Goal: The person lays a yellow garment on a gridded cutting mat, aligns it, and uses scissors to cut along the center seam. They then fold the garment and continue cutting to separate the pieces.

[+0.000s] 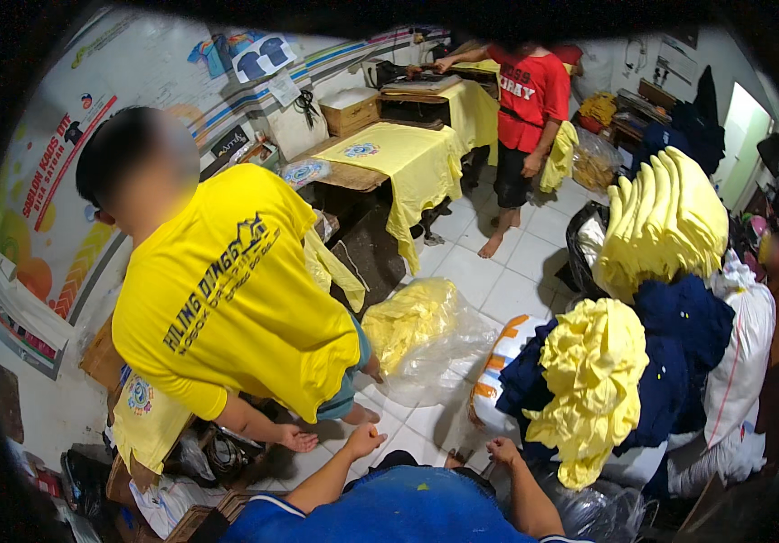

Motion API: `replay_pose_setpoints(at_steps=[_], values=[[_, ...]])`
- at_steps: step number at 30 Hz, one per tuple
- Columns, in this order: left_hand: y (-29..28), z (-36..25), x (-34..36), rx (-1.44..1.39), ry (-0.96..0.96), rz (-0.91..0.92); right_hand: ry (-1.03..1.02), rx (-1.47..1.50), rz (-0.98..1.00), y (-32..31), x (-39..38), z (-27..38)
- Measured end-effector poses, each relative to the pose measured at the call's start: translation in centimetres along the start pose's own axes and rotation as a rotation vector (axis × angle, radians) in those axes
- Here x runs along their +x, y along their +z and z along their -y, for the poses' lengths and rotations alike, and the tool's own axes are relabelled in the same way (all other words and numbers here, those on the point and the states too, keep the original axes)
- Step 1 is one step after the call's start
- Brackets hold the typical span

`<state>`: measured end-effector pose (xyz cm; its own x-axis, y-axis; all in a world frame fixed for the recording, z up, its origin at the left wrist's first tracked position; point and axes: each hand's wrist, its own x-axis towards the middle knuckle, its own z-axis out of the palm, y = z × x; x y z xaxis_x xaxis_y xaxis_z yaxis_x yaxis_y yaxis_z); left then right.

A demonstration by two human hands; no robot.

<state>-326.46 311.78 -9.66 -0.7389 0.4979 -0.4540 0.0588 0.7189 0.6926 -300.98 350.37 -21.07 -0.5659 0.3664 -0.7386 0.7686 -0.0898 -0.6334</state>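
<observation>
My left hand point(365, 441) hangs in front of me with its fingers curled in, and no object shows in it. Just to its left is the open palm point(297, 438) of a person in a yellow T-shirt point(236, 285); the two hands are apart. My right hand point(502, 451) is also curled, low and to the right, with nothing visible in it. Closest to that hand are a crumpled heap of yellow shirts point(589, 376), navy cloth point(674, 353) under and behind it, and a white bale with orange tape point(501, 366).
Yellow shirts cover printing boards point(380, 149) at the back, where a person in red point(534, 95) stands. A clear plastic bag point(408, 330) of yellow cloth lies on the tiled floor. Folded yellow shirts point(661, 222) and white sacks point(738, 339) rise at right. Another printed shirt point(150, 416) lies at lower left.
</observation>
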Motion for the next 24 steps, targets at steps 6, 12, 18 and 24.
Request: replay_pose_setpoints(at_steps=[6, 12, 18, 24], values=[[1.3, 1.0, -0.8, -0.14, -0.236, -0.035, -0.128, 0.051, 0.084, -5.1, 7.9, 12.0], [0.1, 1.7, 3.3, -0.08, -0.184, -0.037, -0.089, 0.302, 0.035, -5.2, 10.5, 18.9], [-2.0, -3.1, 7.6, -0.388, -0.149, -0.069, 0.079, 0.203, 0.068, -5.7, 12.3, 20.6], [-4.5, -9.0, 12.1, -0.486, -0.119, -0.017, 0.175, 0.01, -0.027, -8.6, 20.2, 24.4]])
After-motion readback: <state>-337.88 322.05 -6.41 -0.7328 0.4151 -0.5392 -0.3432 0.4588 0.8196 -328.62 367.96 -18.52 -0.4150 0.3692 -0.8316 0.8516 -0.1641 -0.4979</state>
